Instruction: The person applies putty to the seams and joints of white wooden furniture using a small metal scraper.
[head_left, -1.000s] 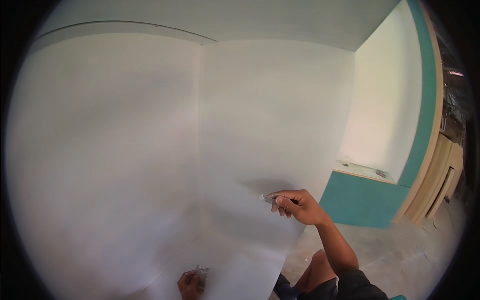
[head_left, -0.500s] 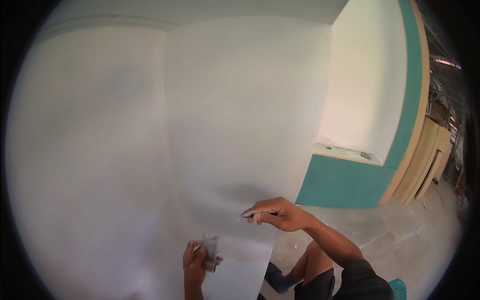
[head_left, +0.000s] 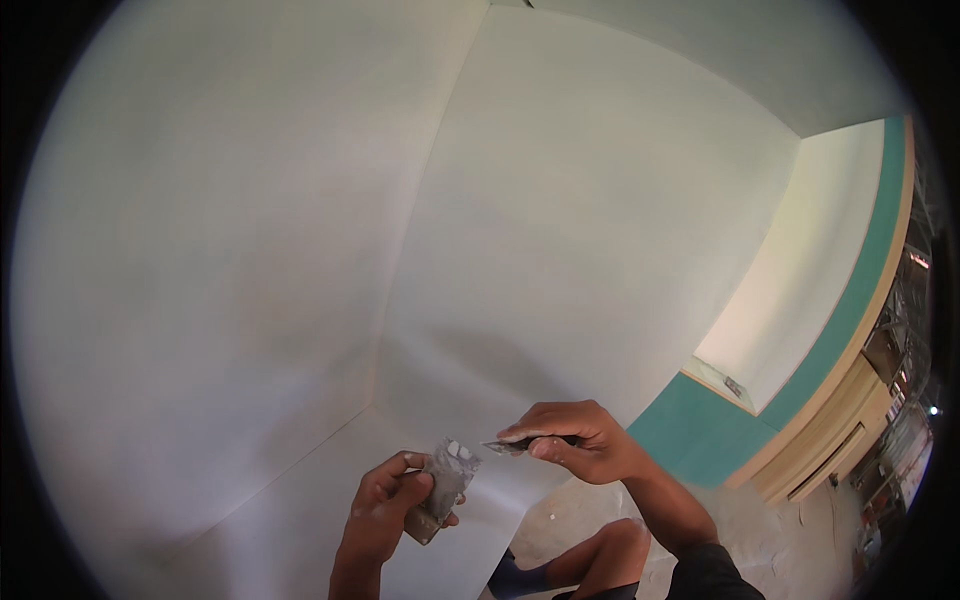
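Low in the view, my left hand [head_left: 380,510] is closed round a small grey plate [head_left: 448,490] smeared with whitish paste, thumb on its face and fingers behind. To the right of it, my right hand [head_left: 590,445] pinches a slim dark-handled knife [head_left: 508,446] with a thin blade. The blade tip points left at the upper edge of the plate, a small gap apart. Both hands are in front of pale panels, touching neither wall. My palm and fingers hide much of the handle.
Two pale wall panels [head_left: 590,220] meet at an upright corner above a pale bottom panel [head_left: 270,530]. At right, a teal-faced frame [head_left: 700,420] surrounds a white recess with a small item on its ledge [head_left: 735,384]. Wooden boards [head_left: 825,450] stand beyond. My bent leg [head_left: 600,560] is below.
The view has tilted and shifted, so the corner and recess sit farther right. My left hand has raised the plate, and the knife tip is now closer to it.
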